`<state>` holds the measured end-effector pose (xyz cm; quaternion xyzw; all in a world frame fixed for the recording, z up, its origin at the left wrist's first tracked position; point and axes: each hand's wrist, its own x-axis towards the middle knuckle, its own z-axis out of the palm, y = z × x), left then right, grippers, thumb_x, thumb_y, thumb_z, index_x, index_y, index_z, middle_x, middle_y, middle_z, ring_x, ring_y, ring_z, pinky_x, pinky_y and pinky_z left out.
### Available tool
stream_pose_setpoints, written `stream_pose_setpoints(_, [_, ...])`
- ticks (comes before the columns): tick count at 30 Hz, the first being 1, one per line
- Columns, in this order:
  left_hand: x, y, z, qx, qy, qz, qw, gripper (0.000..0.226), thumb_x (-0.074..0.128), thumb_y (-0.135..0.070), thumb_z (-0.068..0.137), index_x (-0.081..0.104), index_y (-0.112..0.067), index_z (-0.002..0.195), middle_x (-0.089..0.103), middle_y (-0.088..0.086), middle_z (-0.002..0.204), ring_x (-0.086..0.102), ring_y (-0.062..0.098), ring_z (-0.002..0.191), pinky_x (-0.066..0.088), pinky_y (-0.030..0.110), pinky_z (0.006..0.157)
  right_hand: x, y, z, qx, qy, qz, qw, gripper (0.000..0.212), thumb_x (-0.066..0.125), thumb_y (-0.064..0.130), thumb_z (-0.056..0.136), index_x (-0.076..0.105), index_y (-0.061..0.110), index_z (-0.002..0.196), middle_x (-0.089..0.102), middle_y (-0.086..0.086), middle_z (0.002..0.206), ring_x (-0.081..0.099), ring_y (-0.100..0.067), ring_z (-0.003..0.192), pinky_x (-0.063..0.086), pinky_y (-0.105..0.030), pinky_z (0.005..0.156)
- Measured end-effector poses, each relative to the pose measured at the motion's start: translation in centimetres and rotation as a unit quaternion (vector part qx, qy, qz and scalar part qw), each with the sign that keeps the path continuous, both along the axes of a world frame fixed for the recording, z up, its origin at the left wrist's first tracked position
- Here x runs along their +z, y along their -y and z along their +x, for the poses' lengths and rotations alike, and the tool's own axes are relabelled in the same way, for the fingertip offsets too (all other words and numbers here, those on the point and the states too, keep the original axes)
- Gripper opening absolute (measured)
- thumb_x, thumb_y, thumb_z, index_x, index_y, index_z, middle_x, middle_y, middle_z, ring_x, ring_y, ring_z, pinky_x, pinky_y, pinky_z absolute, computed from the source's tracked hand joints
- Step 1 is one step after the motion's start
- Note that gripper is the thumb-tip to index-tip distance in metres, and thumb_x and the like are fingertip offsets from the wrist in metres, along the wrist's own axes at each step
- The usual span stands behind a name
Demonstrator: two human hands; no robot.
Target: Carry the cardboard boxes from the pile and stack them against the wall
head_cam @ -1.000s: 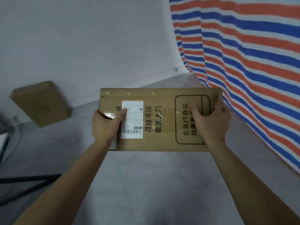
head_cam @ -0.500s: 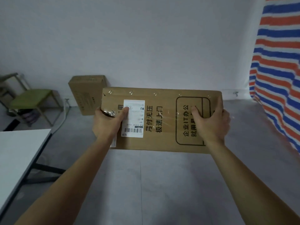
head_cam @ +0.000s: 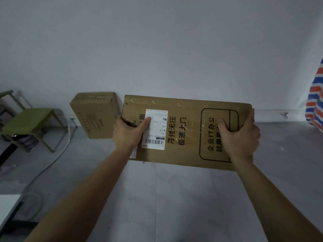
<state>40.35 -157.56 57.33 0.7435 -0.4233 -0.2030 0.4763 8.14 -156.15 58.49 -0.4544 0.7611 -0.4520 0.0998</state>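
Between both hands, a flat cardboard box (head_cam: 185, 131) held aloft.
Left hand (head_cam: 126, 135) grips its left end, right hand (head_cam: 240, 138) its right; thumbs on top.

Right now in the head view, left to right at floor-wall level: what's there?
Green stool → standing cardboard box → left hand → right hand → striped tarp. Both hands grip the carried box.

One wide-angle camera on the person's head looks forward and somewhat down, square onto the plain white wall (head_cam: 157, 49) where it meets the grey tiled floor (head_cam: 174, 198). It sits close: the left hand (head_cam: 127, 135) and right hand (head_cam: 239, 137), holding the flat brown cardboard box (head_cam: 188, 116), fill mid-frame at arm's length.
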Motion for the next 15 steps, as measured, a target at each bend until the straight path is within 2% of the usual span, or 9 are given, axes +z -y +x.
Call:
stream_pose_setpoints(6, [-0.5,12.4,4.3,0.037,-0.02,0.034,0.999,0.113,0.062,-0.1,0.036,0.052,-0.029,0.123,0.065,-0.01,0.114,0.063,0.018,0.108,0.052,0.05,0.094,0.9,15.9,4.1,0.058,-0.017,0.025,0.998,0.11,0.064,0.077,0.076,0.008,0.033,0.16,0.046,-0.021,0.144,0.04,-0.039,0.135,0.033,-0.058,0.112])
stream_pose_setpoints(15, [-4.3,32.0,19.0,0.07,-0.024,0.065,0.995,0.121,0.051,-0.103,0.043,0.048,-0.018,0.128,0.062,-0.002,0.12,0.06,0.024,0.111,0.049,0.051,0.098,-2.1,38.3,19.1,0.108,-0.029,0.058,0.992,0.115,0.063,0.083,0.072,0.007,0.035,0.16,0.042,-0.021,0.147,0.037,-0.04,0.136,0.031,-0.058,0.113])
